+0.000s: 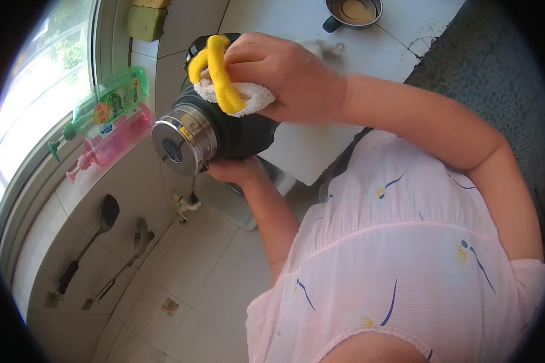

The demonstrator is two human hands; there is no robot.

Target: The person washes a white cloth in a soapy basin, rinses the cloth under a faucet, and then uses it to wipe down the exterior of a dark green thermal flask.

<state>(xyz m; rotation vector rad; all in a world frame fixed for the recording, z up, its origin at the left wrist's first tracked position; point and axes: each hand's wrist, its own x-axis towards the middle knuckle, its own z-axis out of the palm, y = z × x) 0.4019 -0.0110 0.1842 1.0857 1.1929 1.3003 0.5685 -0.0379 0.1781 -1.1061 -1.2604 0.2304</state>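
A large dark green vacuum flask (pixel 240 134) is held tilted, its shiny steel neck end (pixel 184 138) facing left. My left hand (pixel 234 170) grips it from below, near the steel end, with the fingers partly hidden behind it. Over the flask's upper side, my right hand (pixel 284 75) holds a bunched cloth, white terry (pixel 256 97) with a yellow part (pixel 220 75), against the body. The flask's dark handle (pixel 197 45) shows partly beyond the cloth.
A steel cup (pixel 354 12) with a dark handle stands on the white tiled counter (pixel 272 20). Green (pixel 113 100) and pink (pixel 120 138) pump bottles stand by the window. A turner (pixel 109 213) and a skimmer (pixel 141 236) hang on the wall. Below the flask is a translucent plastic bin (pixel 227 206).
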